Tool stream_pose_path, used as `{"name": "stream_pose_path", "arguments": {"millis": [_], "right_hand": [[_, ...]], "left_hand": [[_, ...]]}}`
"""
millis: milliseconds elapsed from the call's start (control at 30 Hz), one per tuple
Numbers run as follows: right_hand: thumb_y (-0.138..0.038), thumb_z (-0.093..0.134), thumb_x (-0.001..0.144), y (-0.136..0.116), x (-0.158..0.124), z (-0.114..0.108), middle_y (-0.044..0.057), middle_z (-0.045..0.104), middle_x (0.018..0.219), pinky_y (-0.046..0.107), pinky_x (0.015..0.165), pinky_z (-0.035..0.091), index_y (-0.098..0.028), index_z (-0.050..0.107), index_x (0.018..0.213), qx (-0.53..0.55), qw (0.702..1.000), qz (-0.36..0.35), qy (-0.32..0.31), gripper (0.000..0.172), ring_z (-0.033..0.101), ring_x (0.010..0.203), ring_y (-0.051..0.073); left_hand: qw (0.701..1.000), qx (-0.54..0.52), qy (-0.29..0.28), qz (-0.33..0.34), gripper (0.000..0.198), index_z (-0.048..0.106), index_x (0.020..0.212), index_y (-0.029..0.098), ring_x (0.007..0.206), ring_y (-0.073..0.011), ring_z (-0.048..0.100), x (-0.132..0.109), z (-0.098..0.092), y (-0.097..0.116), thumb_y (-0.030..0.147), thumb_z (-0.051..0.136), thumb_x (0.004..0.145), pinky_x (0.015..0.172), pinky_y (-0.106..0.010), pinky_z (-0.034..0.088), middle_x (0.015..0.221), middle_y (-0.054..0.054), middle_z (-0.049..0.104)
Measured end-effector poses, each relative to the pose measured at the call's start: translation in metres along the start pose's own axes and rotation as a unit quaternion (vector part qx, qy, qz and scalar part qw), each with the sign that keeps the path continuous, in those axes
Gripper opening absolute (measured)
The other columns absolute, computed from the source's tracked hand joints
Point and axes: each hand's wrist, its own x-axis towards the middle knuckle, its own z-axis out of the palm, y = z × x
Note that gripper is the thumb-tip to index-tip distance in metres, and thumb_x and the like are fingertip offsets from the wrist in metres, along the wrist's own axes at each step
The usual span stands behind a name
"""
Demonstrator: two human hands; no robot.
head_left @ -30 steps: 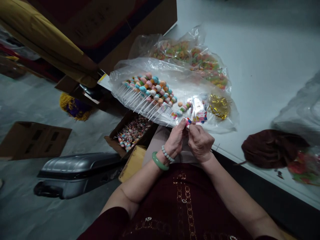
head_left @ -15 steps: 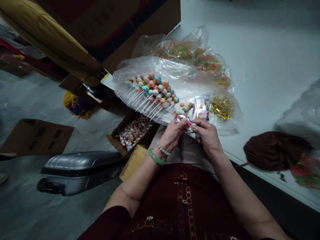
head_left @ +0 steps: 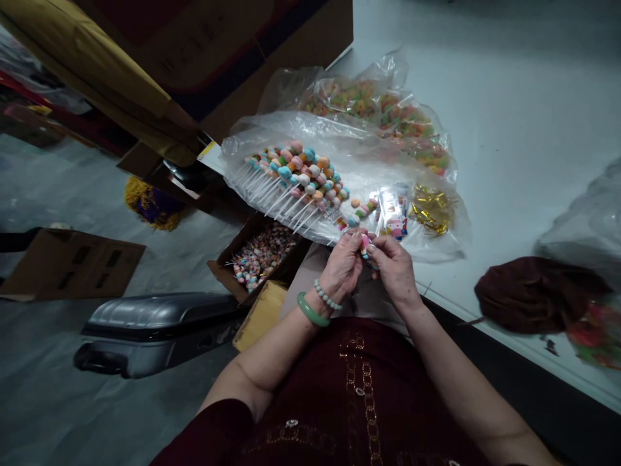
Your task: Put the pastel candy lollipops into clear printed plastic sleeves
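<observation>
Both my hands meet just off the table's near edge, closed around a small candy skewer (head_left: 365,243) with pink, white and blue pieces. It seems to be in a shiny clear wrapper, and most of it is hidden by my fingers. My left hand (head_left: 344,262), with bracelets at the wrist, grips it from the left. My right hand (head_left: 394,266) pinches it from the right. Just beyond lie loose candy pieces (head_left: 363,210), printed wrappers (head_left: 394,213) and gold twist ties (head_left: 433,210). To the left is a pile of candy skewers (head_left: 301,176) with white sticks.
A clear plastic bag (head_left: 356,139) lies under these things on the white table (head_left: 509,129). Behind it sits a bag of colourful candies (head_left: 383,107). An open box of wrapped skewers (head_left: 262,255), a grey suitcase (head_left: 160,323) and a large carton (head_left: 272,58) stand left. Brown cloth (head_left: 533,291) lies right.
My hands have drawn slightly closer to my body and together, and my left hand has turned a little. The candy skewer stays between them.
</observation>
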Motion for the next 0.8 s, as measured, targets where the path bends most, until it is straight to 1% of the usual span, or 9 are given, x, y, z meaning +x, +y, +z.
{"name": "stream_pose_path", "arguments": {"millis": [67, 133, 200, 300, 433, 500, 567, 700, 800], "right_hand": [[-0.035, 0.066, 0.075, 0.001, -0.004, -0.002, 0.001, 0.065, 0.088, 0.028, 0.061, 0.048, -0.022, 0.062, 0.084, -0.119, 0.990, -0.076, 0.006, 0.016, 0.057, 0.069, 0.015], [-0.029, 0.067, 0.075, 0.001, -0.006, -0.003, 0.003, 0.066, 0.092, 0.034, 0.080, 0.049, -0.022, 0.064, 0.087, -0.211, 0.964, -0.156, 0.038, 0.015, 0.060, 0.087, 0.020], [-0.027, 0.063, 0.078, 0.001, -0.008, -0.004, 0.005, 0.067, 0.093, 0.036, 0.086, 0.047, -0.022, 0.065, 0.089, -0.253, 0.944, -0.204, 0.063, 0.011, 0.060, 0.093, 0.022], [-0.029, 0.059, 0.083, 0.002, -0.007, -0.004, 0.005, 0.068, 0.088, 0.034, 0.081, 0.047, -0.022, 0.068, 0.087, -0.249, 0.944, -0.203, 0.078, 0.012, 0.061, 0.085, 0.021], [-0.039, 0.060, 0.082, 0.002, -0.002, -0.003, 0.000, 0.067, 0.076, 0.029, 0.061, 0.045, -0.021, 0.070, 0.084, -0.167, 0.978, -0.105, 0.073, 0.020, 0.057, 0.062, 0.015], [-0.042, 0.060, 0.081, 0.002, -0.001, -0.001, -0.001, 0.065, 0.069, 0.027, 0.055, 0.041, -0.020, 0.071, 0.082, -0.146, 0.984, -0.073, 0.068, 0.025, 0.052, 0.056, 0.013], [-0.042, 0.061, 0.081, 0.001, -0.002, 0.002, -0.001, 0.064, 0.067, 0.027, 0.058, 0.041, -0.019, 0.070, 0.079, -0.179, 0.975, -0.096, 0.088, 0.024, 0.053, 0.058, 0.014], [-0.040, 0.062, 0.081, 0.003, -0.005, 0.009, 0.001, 0.066, 0.072, 0.028, 0.063, 0.041, -0.020, 0.066, 0.082, -0.259, 0.940, -0.144, 0.169, 0.020, 0.056, 0.063, 0.015], [-0.040, 0.062, 0.081, 0.005, -0.003, 0.008, 0.001, 0.066, 0.073, 0.027, 0.064, 0.043, -0.022, 0.063, 0.079, -0.249, 0.939, -0.160, 0.176, 0.019, 0.057, 0.063, 0.015]], "left_hand": [[1.000, -0.001, 0.002, -0.024, 0.006, 0.063, 0.083, 0.016, 0.070, -0.0094, 0.060, 0.000, 0.001, 0.001, 0.020, 0.067, 0.082, 0.076, -0.024, 0.048, 0.078, 0.000, 0.065], [0.999, -0.005, 0.004, -0.045, 0.007, 0.062, 0.083, 0.015, 0.071, -0.0110, 0.061, 0.000, 0.003, 0.003, 0.021, 0.066, 0.082, 0.080, -0.027, 0.049, 0.079, -0.002, 0.067], [0.999, -0.010, 0.005, -0.040, 0.006, 0.062, 0.081, 0.014, 0.072, -0.0110, 0.062, -0.001, 0.004, 0.004, 0.019, 0.064, 0.083, 0.082, -0.027, 0.049, 0.079, -0.003, 0.067], [1.000, -0.003, -0.003, -0.027, 0.009, 0.064, 0.080, 0.013, 0.075, -0.0104, 0.062, -0.001, 0.004, 0.007, 0.020, 0.062, 0.084, 0.081, -0.024, 0.048, 0.079, -0.004, 0.068], [0.999, 0.038, -0.020, -0.029, 0.013, 0.065, 0.082, 0.014, 0.074, -0.0100, 0.060, -0.002, 0.001, 0.010, 0.027, 0.066, 0.083, 0.073, -0.022, 0.046, 0.079, -0.002, 0.066], [0.998, 0.055, -0.024, -0.017, 0.013, 0.065, 0.083, 0.014, 0.071, -0.0087, 0.057, -0.003, 0.000, 0.010, 0.026, 0.068, 0.081, 0.071, -0.021, 0.045, 0.078, -0.001, 0.064], [0.998, 0.055, -0.021, 0.004, 0.013, 0.064, 0.082, 0.014, 0.072, -0.0081, 0.056, -0.006, 0.001, 0.006, 0.026, 0.068, 0.081, 0.073, -0.020, 0.045, 0.078, 0.000, 0.062], [0.999, 0.018, -0.030, 0.024, 0.014, 0.061, 0.083, 0.016, 0.081, -0.0105, 0.059, -0.009, 0.009, -0.003, 0.029, 0.065, 0.085, 0.085, -0.025, 0.046, 0.084, -0.001, 0.062], [0.999, -0.008, -0.048, 0.024, 0.014, 0.060, 0.085, 0.017, 0.083, -0.0115, 0.059, -0.007, 0.013, -0.007, 0.030, 0.064, 0.085, 0.087, -0.027, 0.046, 0.084, -0.001, 0.062]]}}
